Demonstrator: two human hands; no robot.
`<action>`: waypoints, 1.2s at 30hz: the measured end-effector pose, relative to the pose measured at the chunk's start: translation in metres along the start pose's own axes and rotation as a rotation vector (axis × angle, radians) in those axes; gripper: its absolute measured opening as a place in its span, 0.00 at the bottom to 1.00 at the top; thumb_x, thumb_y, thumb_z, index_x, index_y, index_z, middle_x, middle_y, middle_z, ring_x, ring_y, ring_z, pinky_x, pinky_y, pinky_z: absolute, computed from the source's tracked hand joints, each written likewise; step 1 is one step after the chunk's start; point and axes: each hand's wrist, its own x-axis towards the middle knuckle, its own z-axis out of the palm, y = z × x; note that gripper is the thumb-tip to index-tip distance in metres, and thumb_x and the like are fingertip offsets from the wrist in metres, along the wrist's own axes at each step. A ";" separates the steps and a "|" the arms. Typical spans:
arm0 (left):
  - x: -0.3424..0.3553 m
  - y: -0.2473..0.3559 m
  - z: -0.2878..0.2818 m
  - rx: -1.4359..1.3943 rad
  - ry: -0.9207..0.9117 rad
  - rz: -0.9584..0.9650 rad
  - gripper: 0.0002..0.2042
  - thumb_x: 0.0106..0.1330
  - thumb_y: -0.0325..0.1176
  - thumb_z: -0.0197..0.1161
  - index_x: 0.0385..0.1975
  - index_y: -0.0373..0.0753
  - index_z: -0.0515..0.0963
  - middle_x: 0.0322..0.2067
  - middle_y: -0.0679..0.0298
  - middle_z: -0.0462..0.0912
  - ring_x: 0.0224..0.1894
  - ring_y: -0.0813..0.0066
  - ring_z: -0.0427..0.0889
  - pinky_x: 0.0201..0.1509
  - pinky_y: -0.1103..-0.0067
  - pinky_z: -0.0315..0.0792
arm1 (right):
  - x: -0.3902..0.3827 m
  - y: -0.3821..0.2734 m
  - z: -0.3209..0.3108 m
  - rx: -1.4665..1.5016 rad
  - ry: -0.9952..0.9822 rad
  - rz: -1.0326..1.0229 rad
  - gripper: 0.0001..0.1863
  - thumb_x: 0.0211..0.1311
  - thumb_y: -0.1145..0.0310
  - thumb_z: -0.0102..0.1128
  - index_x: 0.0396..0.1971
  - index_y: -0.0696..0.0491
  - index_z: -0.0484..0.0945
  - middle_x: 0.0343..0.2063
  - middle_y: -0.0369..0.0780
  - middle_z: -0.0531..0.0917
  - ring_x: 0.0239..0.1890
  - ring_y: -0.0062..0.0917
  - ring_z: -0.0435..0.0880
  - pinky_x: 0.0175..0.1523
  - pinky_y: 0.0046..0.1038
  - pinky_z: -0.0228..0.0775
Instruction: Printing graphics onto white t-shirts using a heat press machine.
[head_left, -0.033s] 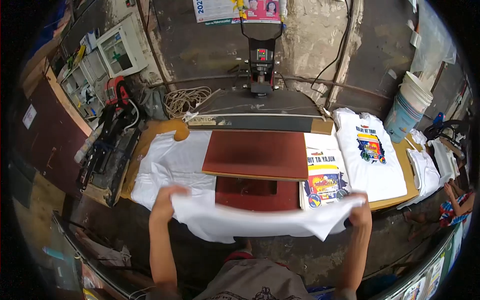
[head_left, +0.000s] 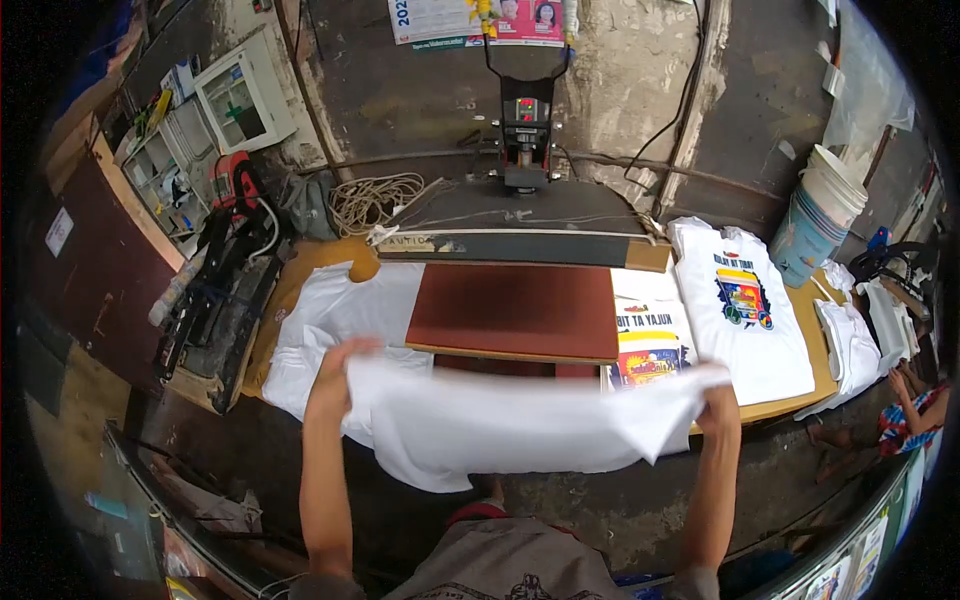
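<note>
1. Left hand [head_left: 335,375] gripped the left edge of a white shirt [head_left: 510,425], fingers curled over the cloth, forearm rising straight from the lower edge.
2. Right hand [head_left: 718,405] clutched the shirt's right edge, knuckles up, forearm nearly vertical.
3. Both arms were extended forward, well apart, and the shirt was stretched between them.
4. Shirt hung in the air just in front of the dark red press plate [head_left: 515,310], its lower part sagging below the bench edge.
5. Stack of white shirts [head_left: 330,310] lay left of the plate.
6. Printed shirt [head_left: 745,310] lay flat on the right; printed sheets [head_left: 650,340] sat between it and the plate.
7. White bucket [head_left: 820,215] stood far right.
</note>
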 end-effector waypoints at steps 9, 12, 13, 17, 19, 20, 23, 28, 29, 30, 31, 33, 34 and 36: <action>0.065 -0.059 -0.004 -0.196 0.152 -0.396 0.17 0.61 0.32 0.64 0.46 0.30 0.72 0.41 0.59 0.79 0.43 0.71 0.79 0.48 0.77 0.75 | 0.085 0.054 0.022 -0.201 -0.008 0.202 0.14 0.56 0.72 0.63 0.38 0.66 0.78 0.34 0.44 0.83 0.31 0.25 0.81 0.40 0.27 0.75; 0.042 -0.054 -0.026 -0.241 0.124 -0.355 0.16 0.62 0.26 0.62 0.48 0.28 0.71 0.42 0.59 0.79 0.46 0.72 0.78 0.53 0.77 0.71 | 0.067 0.048 0.025 -0.168 -0.036 0.066 0.12 0.58 0.72 0.60 0.38 0.65 0.78 0.34 0.43 0.83 0.34 0.24 0.81 0.43 0.26 0.73; 0.031 -0.050 -0.018 -0.230 0.117 -0.287 0.17 0.62 0.24 0.61 0.50 0.29 0.70 0.43 0.59 0.79 0.46 0.72 0.78 0.53 0.77 0.71 | 0.054 0.050 0.008 -0.236 -0.008 0.055 0.13 0.59 0.72 0.59 0.39 0.66 0.78 0.34 0.42 0.83 0.35 0.23 0.80 0.43 0.25 0.72; -0.030 -0.004 0.014 -0.233 0.165 -0.106 0.21 0.58 0.16 0.59 0.53 0.29 0.69 0.46 0.57 0.78 0.48 0.70 0.77 0.54 0.77 0.71 | -0.016 0.015 0.032 -0.219 0.087 -0.020 0.16 0.53 0.80 0.59 0.44 0.64 0.77 0.37 0.43 0.82 0.36 0.21 0.79 0.43 0.22 0.71; -0.054 0.003 0.002 -0.275 0.188 -0.034 0.21 0.57 0.14 0.59 0.53 0.29 0.70 0.46 0.57 0.77 0.49 0.70 0.77 0.53 0.77 0.71 | -0.034 0.005 0.025 -0.131 0.104 -0.065 0.21 0.48 0.86 0.58 0.46 0.62 0.78 0.39 0.44 0.82 0.37 0.21 0.79 0.43 0.21 0.72; -0.063 0.002 -0.022 -0.178 0.179 -0.009 0.22 0.56 0.14 0.58 0.53 0.29 0.70 0.47 0.57 0.77 0.49 0.70 0.76 0.54 0.77 0.71 | -0.038 -0.002 0.007 -0.133 0.082 -0.048 0.23 0.45 0.89 0.57 0.46 0.61 0.78 0.40 0.45 0.82 0.37 0.21 0.79 0.43 0.20 0.73; -0.059 0.022 -0.013 -0.051 0.167 0.056 0.24 0.55 0.13 0.58 0.55 0.29 0.68 0.50 0.57 0.74 0.52 0.70 0.74 0.57 0.77 0.68 | -0.036 -0.033 0.029 -0.251 -0.067 -0.139 0.18 0.48 0.87 0.57 0.43 0.64 0.79 0.36 0.42 0.82 0.35 0.20 0.79 0.41 0.18 0.70; -0.002 0.052 0.007 -0.012 0.006 0.201 0.29 0.52 0.12 0.56 0.59 0.29 0.65 0.58 0.56 0.66 0.59 0.69 0.66 0.64 0.76 0.60 | 0.022 -0.038 0.064 -0.353 0.108 -0.272 0.17 0.51 0.82 0.62 0.43 0.65 0.78 0.31 0.41 0.82 0.25 0.16 0.76 0.31 0.13 0.68; 0.012 0.060 0.014 -0.052 0.019 0.245 0.30 0.52 0.11 0.56 0.59 0.29 0.64 0.58 0.56 0.66 0.60 0.69 0.66 0.63 0.76 0.60 | 0.027 -0.046 0.069 -0.280 0.086 -0.320 0.16 0.51 0.83 0.61 0.43 0.65 0.78 0.31 0.42 0.82 0.26 0.17 0.78 0.31 0.14 0.70; 0.019 0.063 0.017 -0.087 0.040 0.284 0.31 0.52 0.11 0.56 0.60 0.29 0.63 0.59 0.56 0.66 0.60 0.68 0.66 0.63 0.77 0.61 | 0.032 -0.047 0.072 -0.204 0.060 -0.359 0.16 0.52 0.83 0.60 0.43 0.65 0.77 0.30 0.42 0.82 0.26 0.19 0.79 0.32 0.15 0.72; 0.022 0.060 0.015 -0.087 0.039 0.283 0.31 0.52 0.11 0.56 0.60 0.29 0.63 0.59 0.56 0.66 0.60 0.68 0.66 0.63 0.77 0.61 | 0.034 -0.045 0.072 -0.204 0.061 -0.359 0.16 0.52 0.83 0.60 0.43 0.65 0.77 0.30 0.42 0.82 0.26 0.19 0.79 0.32 0.15 0.72; 0.037 0.042 0.006 -0.121 0.034 0.220 0.31 0.52 0.11 0.56 0.60 0.30 0.63 0.59 0.55 0.65 0.60 0.69 0.66 0.62 0.78 0.63 | 0.040 -0.037 0.069 -0.213 0.070 -0.351 0.15 0.53 0.84 0.58 0.43 0.65 0.77 0.31 0.43 0.82 0.29 0.20 0.81 0.34 0.17 0.73; 0.044 0.021 -0.002 -0.121 0.038 0.218 0.31 0.52 0.11 0.56 0.60 0.30 0.63 0.59 0.55 0.65 0.60 0.69 0.66 0.62 0.78 0.63 | 0.047 -0.019 0.060 -0.229 0.078 -0.292 0.15 0.52 0.84 0.58 0.42 0.65 0.78 0.31 0.42 0.82 0.28 0.20 0.80 0.34 0.17 0.73; 0.053 -0.029 -0.016 -0.127 -0.007 0.020 0.30 0.53 0.11 0.55 0.60 0.30 0.63 0.57 0.55 0.67 0.57 0.70 0.68 0.60 0.79 0.65 | 0.067 0.027 0.023 -0.365 0.062 -0.225 0.14 0.52 0.85 0.58 0.41 0.64 0.79 0.30 0.41 0.82 0.28 0.19 0.79 0.35 0.17 0.72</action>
